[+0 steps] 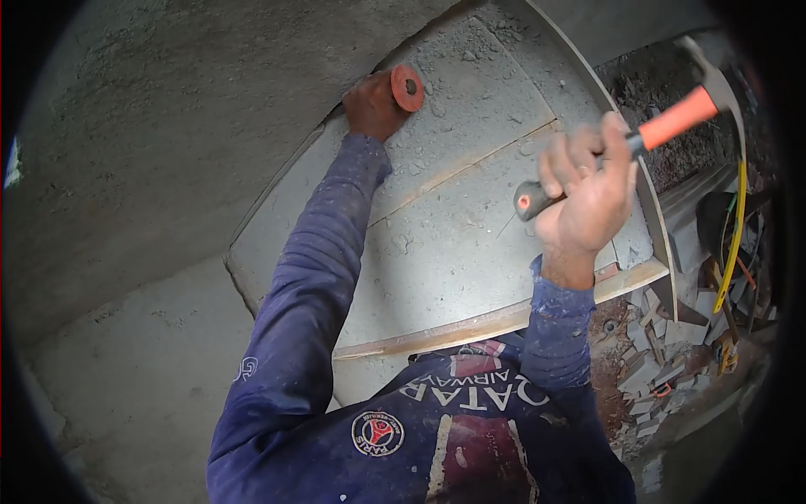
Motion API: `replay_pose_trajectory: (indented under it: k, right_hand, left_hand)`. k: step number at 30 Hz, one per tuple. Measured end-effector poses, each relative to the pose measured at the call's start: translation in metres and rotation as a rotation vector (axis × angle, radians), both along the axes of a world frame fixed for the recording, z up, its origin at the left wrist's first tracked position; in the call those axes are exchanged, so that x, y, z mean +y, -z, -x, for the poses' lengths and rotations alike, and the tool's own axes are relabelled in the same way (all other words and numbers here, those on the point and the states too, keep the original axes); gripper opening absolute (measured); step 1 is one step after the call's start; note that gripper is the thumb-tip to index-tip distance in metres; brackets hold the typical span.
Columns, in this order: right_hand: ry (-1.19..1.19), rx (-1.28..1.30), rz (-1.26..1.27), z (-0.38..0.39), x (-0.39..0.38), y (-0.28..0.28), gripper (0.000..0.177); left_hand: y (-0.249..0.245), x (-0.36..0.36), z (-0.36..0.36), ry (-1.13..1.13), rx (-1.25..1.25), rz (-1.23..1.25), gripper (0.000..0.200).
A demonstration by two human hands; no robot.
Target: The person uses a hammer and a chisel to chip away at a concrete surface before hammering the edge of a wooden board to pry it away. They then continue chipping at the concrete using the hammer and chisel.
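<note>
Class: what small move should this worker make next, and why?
Probably swing the hammer down onto the chisel. The right hand holds the hammer raised, clear of the chisel's orange-guarded head, while the left hand grips the chisel against the concrete wall.

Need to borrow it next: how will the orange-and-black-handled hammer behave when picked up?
Probably head-heavy: the orange-and-black-handled hammer carries its metal head far from the right hand, which grips the black end. The handle looks straight, so it is likely stiff. The black grip probably resists slipping.
</note>
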State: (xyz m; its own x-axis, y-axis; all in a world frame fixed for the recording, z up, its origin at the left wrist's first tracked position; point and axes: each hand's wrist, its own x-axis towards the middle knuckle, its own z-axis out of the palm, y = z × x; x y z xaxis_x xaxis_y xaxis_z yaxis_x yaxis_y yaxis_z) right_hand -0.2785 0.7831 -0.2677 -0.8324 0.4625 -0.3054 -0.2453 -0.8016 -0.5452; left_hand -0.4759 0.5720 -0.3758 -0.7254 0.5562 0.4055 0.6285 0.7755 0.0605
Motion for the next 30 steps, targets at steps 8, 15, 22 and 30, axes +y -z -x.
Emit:
replay_pose_trajectory:
  k: [8, 15, 22, 30]
  right_hand:
    - [-0.613, -0.274, 0.145, -0.012, -0.079, 0.050, 0.018]
    - [0.605, -0.107, 0.010, 0.012, 0.022, -0.010, 0.026]
    - [-0.599, -0.248, 0.048, -0.007, -0.083, 0.047, 0.021]
    - [0.467, 0.025, 0.097, 0.013, -0.021, 0.017, 0.025]
  left_hand:
    - [-0.003, 0.006, 0.009, 0.021, -0.051, 0.026, 0.033]
    - [0.002, -0.002, 0.002, 0.004, 0.018, 0.002, 0.031]
    - [-0.002, 0.005, 0.010, 0.029, -0.019, -0.008, 0.032]
    - [-0.001, -0.001, -0.001, -0.027, -0.024, 0.003, 0.036]
